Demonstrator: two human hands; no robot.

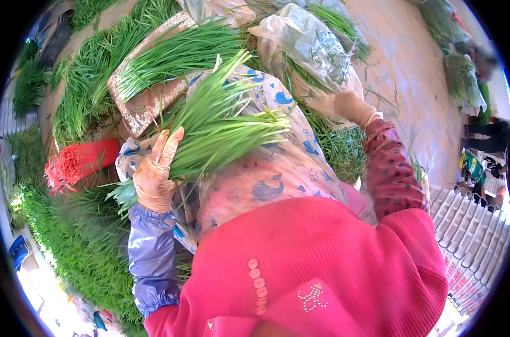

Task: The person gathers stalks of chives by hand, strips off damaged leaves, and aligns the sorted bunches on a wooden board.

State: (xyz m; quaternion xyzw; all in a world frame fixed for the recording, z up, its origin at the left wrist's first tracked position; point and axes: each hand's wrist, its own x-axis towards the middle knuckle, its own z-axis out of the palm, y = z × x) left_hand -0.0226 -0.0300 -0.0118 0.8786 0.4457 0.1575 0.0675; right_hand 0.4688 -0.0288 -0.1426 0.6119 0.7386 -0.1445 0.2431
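My left hand, in a thin clear glove, is closed round the lower part of a bunch of long green leafy stalks lying across my lap. The pale ends of the stalks fan out toward the right. My right hand is at the right, beside a clear plastic bag with greens in it; its fingers are blurred and partly lost against the bag. Ahead of my lap, another bunch of green stalks rests on a patterned board. A whale-print plastic apron covers my legs.
A red block with a bundle of red ties stands at the left. Heaps of loose greens spread along the left side. Stacked white crates are at the right. Bagged greens and a person's dark-clothed legs show at the far right.
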